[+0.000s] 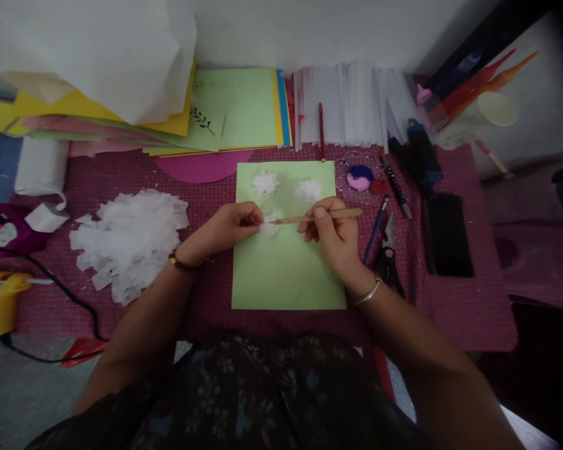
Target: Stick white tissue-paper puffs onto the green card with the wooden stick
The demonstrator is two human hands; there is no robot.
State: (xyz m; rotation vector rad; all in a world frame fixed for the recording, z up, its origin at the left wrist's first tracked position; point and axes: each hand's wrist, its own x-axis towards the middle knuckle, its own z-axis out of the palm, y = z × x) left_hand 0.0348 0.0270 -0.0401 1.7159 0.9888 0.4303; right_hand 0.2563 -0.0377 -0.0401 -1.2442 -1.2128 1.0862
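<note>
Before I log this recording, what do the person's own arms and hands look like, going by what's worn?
The left hand is ungloved, with a dark beaded bracelet at the wrist, part gold-coloured. The right hand is ungloved too, with a thin silvery bangle. Both forearms are bare of sleeves; the clothing is dark with a floral print.

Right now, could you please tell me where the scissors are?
In the head view, the scissors lie to the right of the green paper, close by the right hand, between the slim blue stick and the black phone.
</note>
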